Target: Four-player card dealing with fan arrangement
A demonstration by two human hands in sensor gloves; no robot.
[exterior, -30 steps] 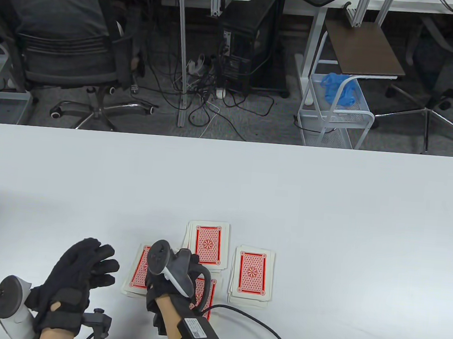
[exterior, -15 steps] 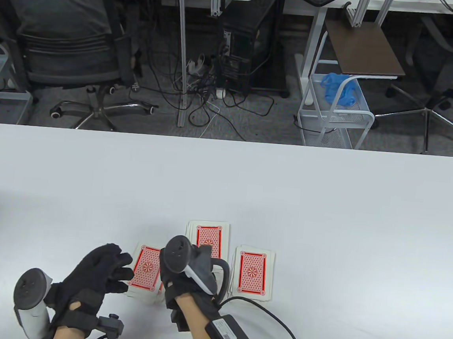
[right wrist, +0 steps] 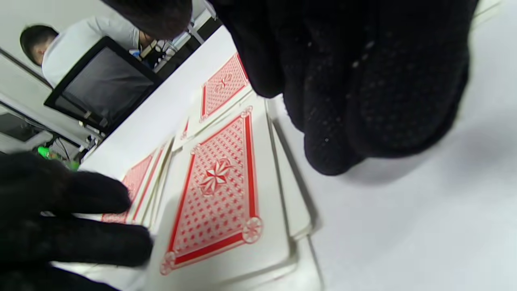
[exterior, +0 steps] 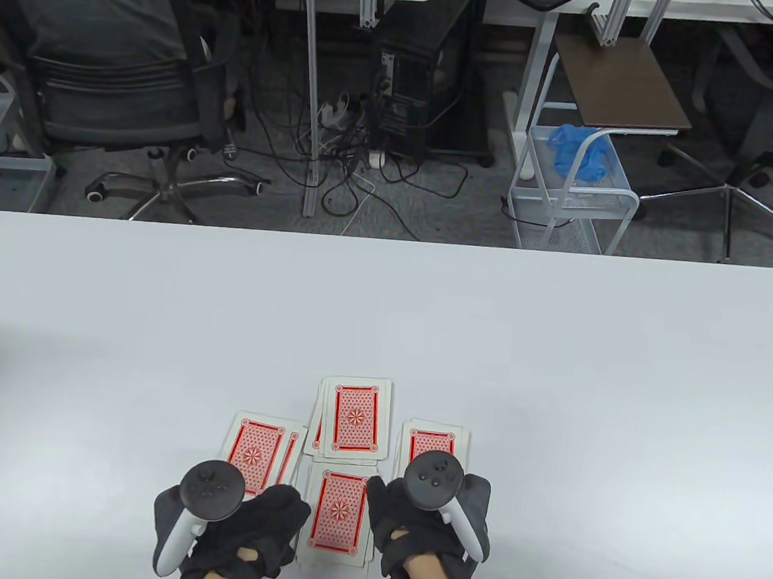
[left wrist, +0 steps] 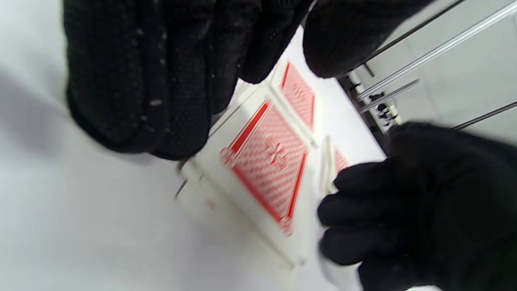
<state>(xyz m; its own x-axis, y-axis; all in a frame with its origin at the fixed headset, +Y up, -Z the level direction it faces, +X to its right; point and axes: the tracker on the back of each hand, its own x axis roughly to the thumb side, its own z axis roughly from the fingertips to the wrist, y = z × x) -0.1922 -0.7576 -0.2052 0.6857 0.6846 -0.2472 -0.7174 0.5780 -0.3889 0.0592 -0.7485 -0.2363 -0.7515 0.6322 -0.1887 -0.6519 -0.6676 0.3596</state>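
Grip: none visible; left hand (exterior: 251,528) and right hand (exterior: 423,522) flank near pile (exterior: 337,516), fingers loose, edge contact unclear. Three other piles lie beyond fingertips. Step, likely: dealing done, fanning starts. Next: pinch near pile's long edges, spread evenly.

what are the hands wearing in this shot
Both the left hand and right hand wear black knit sensor gloves with wrist straps. Each carries a tracker: a round dark head on a white-and-grey handle. A black cable trails from the right wrist.
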